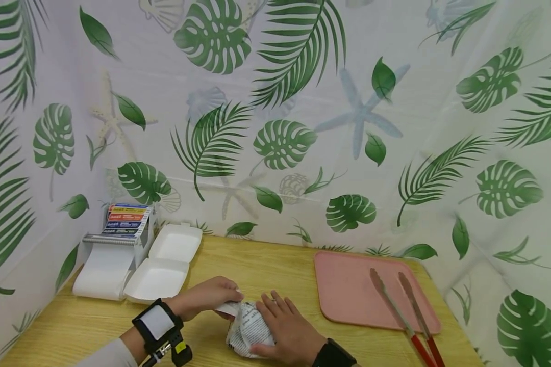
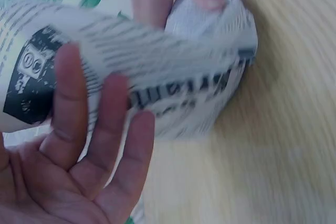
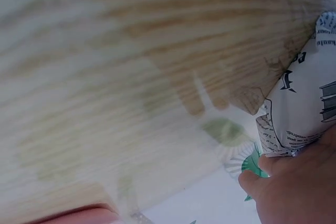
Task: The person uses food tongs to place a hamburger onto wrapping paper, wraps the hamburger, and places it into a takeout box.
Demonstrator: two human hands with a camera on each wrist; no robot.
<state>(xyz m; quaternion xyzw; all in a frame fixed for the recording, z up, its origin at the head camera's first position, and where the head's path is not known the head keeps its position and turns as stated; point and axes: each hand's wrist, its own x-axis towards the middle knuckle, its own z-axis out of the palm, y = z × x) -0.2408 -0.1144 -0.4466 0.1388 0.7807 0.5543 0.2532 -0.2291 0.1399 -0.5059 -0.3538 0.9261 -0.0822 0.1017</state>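
A bundle wrapped in newsprint-patterned paper sits on the wooden table near its front edge. What the paper covers is hidden. With my left hand I pinch a loose flap of the paper at the bundle's left side. Close up in the left wrist view, that printed flap stretches across from the bundle, with several fingers of the left hand in front of it. My right hand rests on the bundle's right side, its fingers spread and fairly straight. The right wrist view shows the wrapped paper beside that hand.
A pink tray lies to the right, with red-handled metal tongs across it. At the left stand an open white foam box and a dispenser with a white roll and colourful boxes. A leaf-patterned curtain hangs behind.
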